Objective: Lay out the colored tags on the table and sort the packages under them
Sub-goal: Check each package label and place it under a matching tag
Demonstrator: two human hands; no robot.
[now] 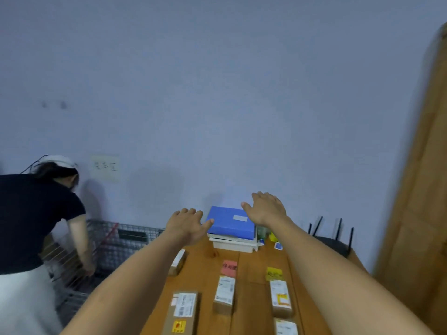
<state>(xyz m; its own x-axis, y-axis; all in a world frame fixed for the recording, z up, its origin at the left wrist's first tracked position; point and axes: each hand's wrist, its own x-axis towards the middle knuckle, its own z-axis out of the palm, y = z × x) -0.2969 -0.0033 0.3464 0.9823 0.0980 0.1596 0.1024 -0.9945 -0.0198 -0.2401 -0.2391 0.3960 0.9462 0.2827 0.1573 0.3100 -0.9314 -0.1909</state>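
A pink tag (229, 267) and a yellow tag (274, 273) lie flat on the wooden table (251, 303). Below the pink tag sits one cardboard package (225, 294). Two packages (280, 296) (286, 327) lie below the yellow tag. A larger package (183, 310) rests at the left, and a small one (177, 261) lies near the left edge, partly behind my left arm. My left hand (187, 224) and my right hand (264, 209) are both raised above the table's far end, fingers spread, holding nothing.
A blue box (229, 223) on white boxes (233, 244) stands at the table's far end by the wall. A black router (332, 240) sits at the back right. A person in a dark top (36, 221) bends over a wire cart (108, 247) at the left. A wooden door (418, 189) is right.
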